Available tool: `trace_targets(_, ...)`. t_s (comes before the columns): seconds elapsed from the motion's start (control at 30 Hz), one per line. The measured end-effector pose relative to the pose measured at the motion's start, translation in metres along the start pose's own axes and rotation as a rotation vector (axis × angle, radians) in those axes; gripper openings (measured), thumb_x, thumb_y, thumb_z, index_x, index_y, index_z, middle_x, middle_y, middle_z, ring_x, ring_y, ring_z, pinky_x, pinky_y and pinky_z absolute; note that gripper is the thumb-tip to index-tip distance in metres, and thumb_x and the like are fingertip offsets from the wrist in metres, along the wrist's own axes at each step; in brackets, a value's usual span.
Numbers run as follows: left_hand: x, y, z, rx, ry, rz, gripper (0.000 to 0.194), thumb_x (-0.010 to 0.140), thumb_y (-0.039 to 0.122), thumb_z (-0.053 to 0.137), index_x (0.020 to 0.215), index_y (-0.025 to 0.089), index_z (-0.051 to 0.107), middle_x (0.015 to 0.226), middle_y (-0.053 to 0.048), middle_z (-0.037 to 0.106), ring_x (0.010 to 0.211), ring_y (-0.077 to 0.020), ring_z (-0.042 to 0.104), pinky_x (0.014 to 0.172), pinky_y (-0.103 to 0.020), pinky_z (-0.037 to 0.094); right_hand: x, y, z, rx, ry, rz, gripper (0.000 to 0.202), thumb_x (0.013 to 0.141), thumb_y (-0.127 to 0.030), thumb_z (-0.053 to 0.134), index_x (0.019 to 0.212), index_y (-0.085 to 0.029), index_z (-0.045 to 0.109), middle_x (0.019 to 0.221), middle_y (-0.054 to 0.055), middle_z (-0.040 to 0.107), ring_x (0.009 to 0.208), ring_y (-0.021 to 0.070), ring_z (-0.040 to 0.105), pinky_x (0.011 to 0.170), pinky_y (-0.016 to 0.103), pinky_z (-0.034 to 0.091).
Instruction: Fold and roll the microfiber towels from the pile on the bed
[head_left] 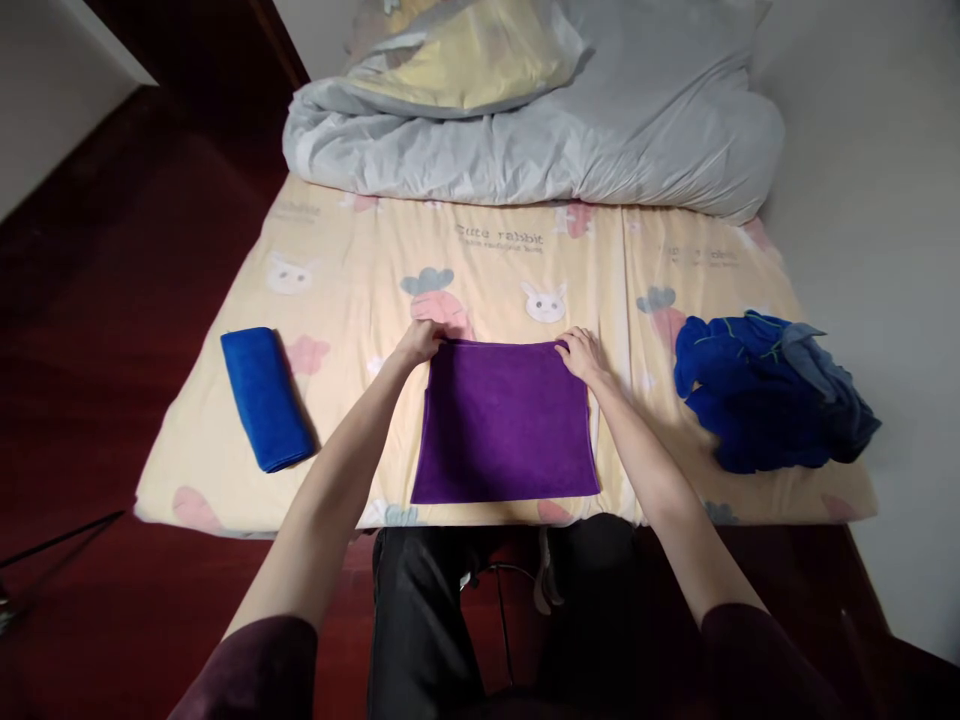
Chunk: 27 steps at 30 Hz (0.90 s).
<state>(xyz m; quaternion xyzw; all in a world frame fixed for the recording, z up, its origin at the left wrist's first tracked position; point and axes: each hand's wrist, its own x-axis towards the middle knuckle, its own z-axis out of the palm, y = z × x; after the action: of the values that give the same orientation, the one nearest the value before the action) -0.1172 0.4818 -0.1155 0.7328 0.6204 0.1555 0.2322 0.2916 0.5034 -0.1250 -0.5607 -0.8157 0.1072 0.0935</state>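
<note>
A purple towel (510,425) lies flat as a rectangle on the bed, close to its near edge. At the towel's far left corner, my left hand (422,341) is closed with the fingers pinched on the cloth. My right hand (582,354) grips the far right corner, its fingers bent over the edge. A blue towel (268,398), folded into a narrow, thick strip, lies to the left of my left arm. Beyond my right arm sits a crumpled heap of blue cloths (757,390), with a grey-blue piece on its right side.
The bed (337,250) has a pale yellow sheet printed with rabbits and carrots. A rolled grey quilt (525,160) and a yellow pillow (480,55) are at its far end. A wall (885,250) borders the right side; dark red floor (112,330) shows at left.
</note>
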Motion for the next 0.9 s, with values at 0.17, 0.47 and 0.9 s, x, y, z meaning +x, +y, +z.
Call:
trace_targets(0.17, -0.005, 0.01, 0.011, 0.124, 0.237, -0.165, 0.026, 0.089, 0.021, 0.059, 0.103, 0.014, 0.079, 0.108, -0.017, 0.074, 0.102, -0.0293, 0.065, 0.093, -0.04, 0.053, -0.003, -0.001, 0.006, 0.048, 0.077, 0.036, 0.02, 0.104, -0.024, 0.061, 0.111, -0.02, 0.078, 0.118, 0.014, 0.07, 0.118, 0.0317, 0.058, 0.109, 0.046, 0.043)
trace_targets(0.47, -0.033, 0.015, 0.024, 0.08, 0.116, 0.045, 0.033, 0.101, 0.027, 0.051, 0.113, 0.015, 0.079, 0.114, -0.015, 0.071, 0.115, -0.0301, 0.063, 0.11, -0.043, 0.05, 0.003, 0.019, 0.008, 0.199, 0.123, 0.157, 0.022, 0.098, -0.014, 0.058, 0.102, -0.016, 0.079, 0.109, 0.014, 0.072, 0.111, 0.03, 0.061, 0.109, 0.044, 0.045)
trace_targets(0.9, -0.069, 0.055, 0.067, 0.07, 0.201, 0.002, 0.065, 0.106, 0.046, 0.044, 0.164, 0.016, 0.045, 0.175, -0.014, 0.034, 0.166, -0.0347, 0.021, 0.136, -0.058, 0.014, -0.058, -0.052, 0.02, 0.153, 0.012, -0.026, 0.06, 0.112, -0.05, 0.039, 0.165, -0.023, 0.048, 0.174, 0.007, 0.038, 0.166, 0.0295, 0.024, 0.138, 0.058, 0.015)
